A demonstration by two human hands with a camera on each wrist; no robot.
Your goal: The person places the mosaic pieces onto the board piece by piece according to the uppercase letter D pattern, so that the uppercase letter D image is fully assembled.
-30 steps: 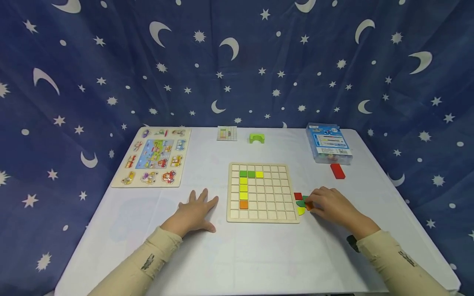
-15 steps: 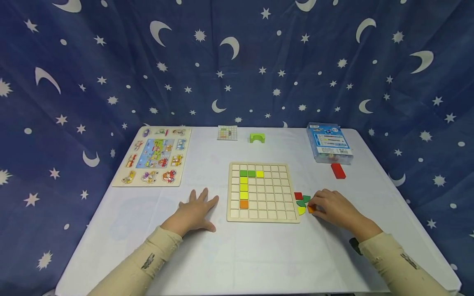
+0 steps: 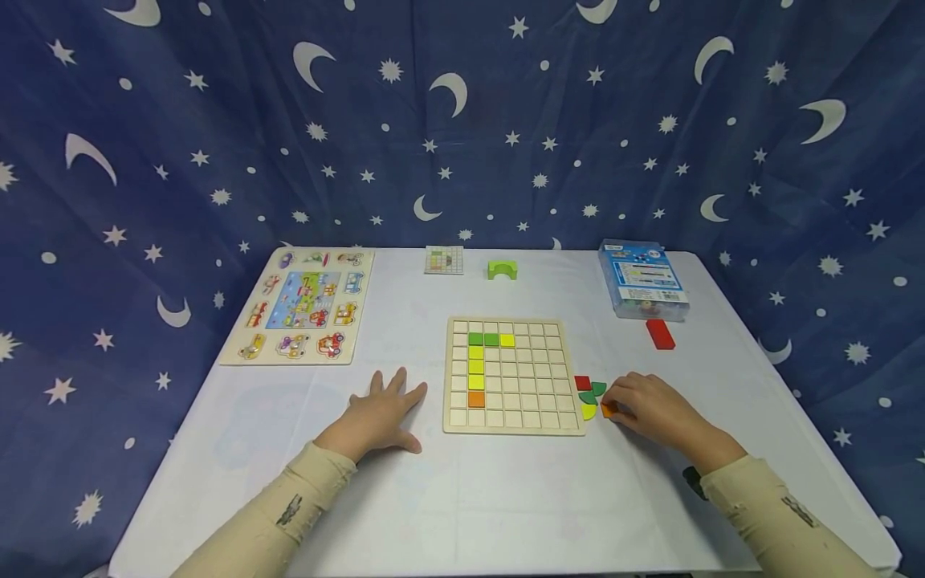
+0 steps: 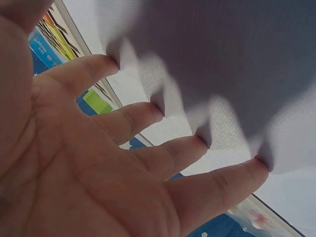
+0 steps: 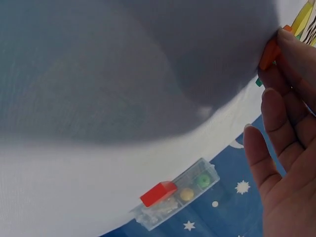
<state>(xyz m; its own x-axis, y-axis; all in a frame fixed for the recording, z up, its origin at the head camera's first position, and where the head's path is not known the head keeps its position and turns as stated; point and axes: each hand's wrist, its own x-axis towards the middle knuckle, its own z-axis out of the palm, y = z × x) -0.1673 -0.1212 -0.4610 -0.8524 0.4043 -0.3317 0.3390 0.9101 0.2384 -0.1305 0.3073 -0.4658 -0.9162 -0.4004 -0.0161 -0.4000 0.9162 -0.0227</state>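
Note:
My right hand pinches an orange tile between thumb and forefinger, low over the white table right of the wooden grid board. Beside those fingers lie a red square tile, two green tiles and a yellow rounded tile. On the board, a column of coloured squares runs down the left side, green at the top, then yellow, with an orange square at the bottom. My left hand rests with spread fingers on the tablecloth, left of the board; its fingertips touch the cloth in the left wrist view.
A picture puzzle board lies at the back left. Along the back stand a small pattern card, a green arch block and a clear plastic box. A red block lies in front of the box. A dark piece lies by the right wrist.
My right hand has shifted slightly right and toward me with the orange tile, drawing it apart from the other loose tiles and uncovering a green one. The left hand has stayed still.

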